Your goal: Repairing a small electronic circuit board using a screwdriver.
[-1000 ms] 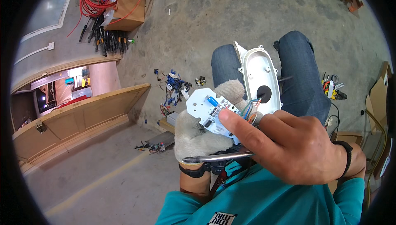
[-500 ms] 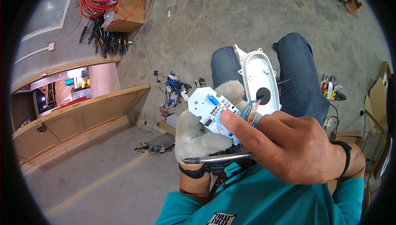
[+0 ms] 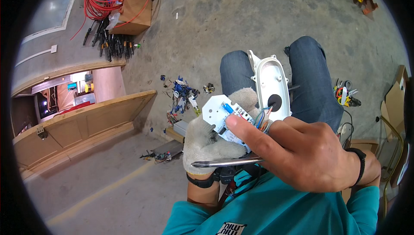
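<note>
My left hand point(image 3: 202, 148), in a knitted off-white glove, is closed on a white circuit board point(image 3: 212, 108) with a blue component and coloured wires. The index finger of my right hand point(image 3: 304, 157) rests on the board, while its other fingers curl round a screwdriver point(image 3: 222, 162), whose metal shaft points left below the board; its handle is hidden. The wires run to a dark round opening in a white oval housing point(image 3: 271, 79) lying between my knees.
Loose wires and connectors point(image 3: 181, 95) lie left of my legs, cutters and scissors point(image 3: 347, 95) to the right. A cardboard box point(image 3: 131, 15) with red hose and dark tools stands back left. A wooden panel point(image 3: 77, 129) leans beside a lit opening. Cardboard point(image 3: 392, 105) stands far right.
The board and my right index fingertip have shifted slightly down and to the right. The housing and my knees also sit a little lower. Both hands keep their holds.
</note>
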A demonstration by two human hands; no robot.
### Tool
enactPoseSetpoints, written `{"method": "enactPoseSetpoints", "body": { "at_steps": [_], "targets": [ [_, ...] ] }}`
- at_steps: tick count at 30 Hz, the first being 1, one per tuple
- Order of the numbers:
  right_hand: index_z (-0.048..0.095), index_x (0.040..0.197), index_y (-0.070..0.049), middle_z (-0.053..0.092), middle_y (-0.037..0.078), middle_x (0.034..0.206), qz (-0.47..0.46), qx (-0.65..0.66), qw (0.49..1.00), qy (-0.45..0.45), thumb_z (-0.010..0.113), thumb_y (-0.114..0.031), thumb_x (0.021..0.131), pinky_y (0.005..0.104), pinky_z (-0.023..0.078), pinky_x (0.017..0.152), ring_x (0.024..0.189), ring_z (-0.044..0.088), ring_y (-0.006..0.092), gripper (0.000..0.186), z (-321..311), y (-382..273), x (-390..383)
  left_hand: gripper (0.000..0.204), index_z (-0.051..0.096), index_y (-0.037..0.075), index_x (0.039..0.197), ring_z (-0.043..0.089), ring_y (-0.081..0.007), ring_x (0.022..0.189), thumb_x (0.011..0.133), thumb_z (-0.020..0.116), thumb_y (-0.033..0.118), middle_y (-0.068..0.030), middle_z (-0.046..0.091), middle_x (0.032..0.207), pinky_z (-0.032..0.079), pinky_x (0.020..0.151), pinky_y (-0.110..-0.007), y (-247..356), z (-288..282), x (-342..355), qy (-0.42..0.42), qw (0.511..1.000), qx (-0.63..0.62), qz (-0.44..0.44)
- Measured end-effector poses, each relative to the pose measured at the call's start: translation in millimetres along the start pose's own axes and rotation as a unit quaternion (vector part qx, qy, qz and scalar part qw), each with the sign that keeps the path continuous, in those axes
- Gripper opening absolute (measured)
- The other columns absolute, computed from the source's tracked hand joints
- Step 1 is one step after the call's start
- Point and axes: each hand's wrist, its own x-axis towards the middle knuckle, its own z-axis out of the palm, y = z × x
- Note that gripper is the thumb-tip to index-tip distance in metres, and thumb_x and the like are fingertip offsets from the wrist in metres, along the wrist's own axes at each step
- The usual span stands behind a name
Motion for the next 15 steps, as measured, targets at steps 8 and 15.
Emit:
{"method": "enactPoseSetpoints", "body": {
  "at_steps": [8,15],
  "targets": [
    [0.052,0.147,-0.003,0.043,0.0,0.064,0.0,0.017,1.0,0.011,0.075,-0.003,0.076,0.0315,0.043,0.042,0.054,0.051,0.013,0.074,0,-1,0,0.042,0.058,-0.011,0.127,0.071,-0.0235,0.101,0.092,0.07,0.007,-0.0197,0.069,0.118,0.061,0.088,-0.035,7,15,-2,0.027,0.999,-0.045,-0.001],
    [0.053,0.144,0.0,0.047,0.001,0.065,-0.004,0.036,0.999,0.015,0.076,-0.001,0.072,0.0319,0.044,0.043,0.055,0.053,0.015,0.076,-3,1,1,0.058,0.056,-0.012,0.133,0.069,-0.0256,0.106,0.084,0.078,0.011,-0.0202,0.068,0.12,0.058,0.093,-0.036,13,17,-3,0.032,0.996,-0.067,-0.043]
  ]
}}
